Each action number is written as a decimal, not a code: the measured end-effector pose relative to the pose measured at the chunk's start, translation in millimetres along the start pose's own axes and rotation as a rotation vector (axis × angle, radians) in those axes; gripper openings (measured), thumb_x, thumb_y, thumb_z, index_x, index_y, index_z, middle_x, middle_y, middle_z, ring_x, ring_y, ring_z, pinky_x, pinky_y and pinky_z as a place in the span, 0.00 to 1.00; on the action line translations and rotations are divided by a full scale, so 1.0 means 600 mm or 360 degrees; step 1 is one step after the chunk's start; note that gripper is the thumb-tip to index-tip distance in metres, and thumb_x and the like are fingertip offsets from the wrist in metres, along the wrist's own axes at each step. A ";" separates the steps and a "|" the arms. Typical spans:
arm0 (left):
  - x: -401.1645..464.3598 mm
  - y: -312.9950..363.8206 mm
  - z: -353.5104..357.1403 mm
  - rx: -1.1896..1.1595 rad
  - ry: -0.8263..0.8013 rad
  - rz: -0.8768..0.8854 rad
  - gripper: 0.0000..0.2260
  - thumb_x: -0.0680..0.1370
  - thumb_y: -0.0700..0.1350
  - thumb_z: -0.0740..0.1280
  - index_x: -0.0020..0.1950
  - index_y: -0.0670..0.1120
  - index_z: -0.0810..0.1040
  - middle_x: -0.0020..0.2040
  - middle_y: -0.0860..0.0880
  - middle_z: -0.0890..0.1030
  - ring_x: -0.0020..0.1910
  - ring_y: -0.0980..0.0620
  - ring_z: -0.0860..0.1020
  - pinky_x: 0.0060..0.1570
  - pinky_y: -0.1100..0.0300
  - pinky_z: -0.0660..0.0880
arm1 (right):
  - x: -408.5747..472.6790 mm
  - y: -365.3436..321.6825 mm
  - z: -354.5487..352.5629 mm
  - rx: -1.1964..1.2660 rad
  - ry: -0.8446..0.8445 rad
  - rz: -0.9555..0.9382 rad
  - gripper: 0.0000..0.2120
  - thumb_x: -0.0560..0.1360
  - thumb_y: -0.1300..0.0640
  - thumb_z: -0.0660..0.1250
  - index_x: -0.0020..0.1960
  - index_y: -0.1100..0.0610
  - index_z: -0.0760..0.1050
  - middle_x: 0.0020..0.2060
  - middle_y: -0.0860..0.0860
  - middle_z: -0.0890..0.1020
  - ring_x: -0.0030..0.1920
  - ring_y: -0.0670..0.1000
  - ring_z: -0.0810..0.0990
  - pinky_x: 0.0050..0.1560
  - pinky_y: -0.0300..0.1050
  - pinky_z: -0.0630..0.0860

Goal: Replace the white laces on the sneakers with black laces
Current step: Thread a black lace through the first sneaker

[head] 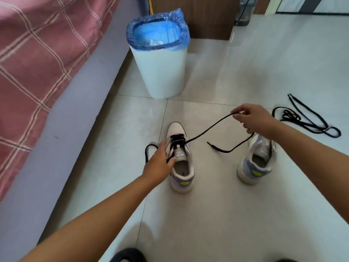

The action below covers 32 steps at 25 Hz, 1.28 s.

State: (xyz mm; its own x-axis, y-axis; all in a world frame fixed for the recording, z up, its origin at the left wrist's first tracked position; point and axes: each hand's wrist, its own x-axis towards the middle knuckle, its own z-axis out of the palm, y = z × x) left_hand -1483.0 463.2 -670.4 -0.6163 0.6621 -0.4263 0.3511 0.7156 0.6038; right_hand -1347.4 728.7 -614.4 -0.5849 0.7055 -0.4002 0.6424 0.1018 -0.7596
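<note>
Left hand (160,161) steadies the near shoe (181,157), fingers resting on its side. This shoe is part-laced with the black lace (207,130), which the right hand (253,120) pinches, drawing it right. Right shoe (256,159) looks unlaced; the spare lace (306,118) lies farther right.

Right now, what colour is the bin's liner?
Blue: the liner is folded over the rim of the white bin. Head view, the only one, shows it.
</note>
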 end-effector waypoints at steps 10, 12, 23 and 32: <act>-0.018 0.047 -0.251 0.0239 -0.0144 -0.0065 0.11 0.76 0.50 0.69 0.40 0.43 0.79 0.29 0.48 0.71 0.28 0.53 0.67 0.27 0.63 0.65 | -0.005 0.035 -0.053 -0.1813 -0.0191 -0.0749 0.09 0.75 0.52 0.68 0.53 0.53 0.80 0.44 0.50 0.78 0.47 0.53 0.79 0.40 0.43 0.70; -0.019 0.060 -0.260 0.0207 -0.0122 -0.0036 0.10 0.77 0.49 0.68 0.42 0.43 0.79 0.31 0.47 0.73 0.29 0.52 0.68 0.28 0.62 0.65 | -0.005 0.057 -0.049 -0.2003 -0.0062 -0.1188 0.05 0.70 0.59 0.74 0.45 0.58 0.80 0.37 0.53 0.78 0.36 0.56 0.81 0.28 0.42 0.71; -0.038 0.104 -0.267 -0.0284 -0.0427 0.0146 0.06 0.79 0.39 0.64 0.50 0.44 0.80 0.33 0.48 0.75 0.21 0.58 0.63 0.20 0.68 0.60 | 0.006 0.036 -0.085 0.0449 0.0263 0.0168 0.10 0.81 0.57 0.54 0.57 0.55 0.72 0.32 0.55 0.73 0.27 0.51 0.65 0.29 0.43 0.65; 0.038 -0.019 -0.148 0.1201 -0.0351 -0.0192 0.24 0.78 0.52 0.62 0.72 0.46 0.61 0.71 0.42 0.65 0.70 0.43 0.63 0.66 0.45 0.61 | -0.003 -0.009 -0.054 0.0219 -0.0026 0.0100 0.06 0.78 0.62 0.62 0.48 0.60 0.78 0.31 0.53 0.68 0.26 0.48 0.61 0.19 0.33 0.57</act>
State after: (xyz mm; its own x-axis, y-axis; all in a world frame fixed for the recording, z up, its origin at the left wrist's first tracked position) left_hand -1563.9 450.3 -627.3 -0.5543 0.5428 -0.6309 0.7223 0.6904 -0.0406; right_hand -1333.6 749.8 -592.9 -0.5543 0.6957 -0.4569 0.6050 -0.0402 -0.7952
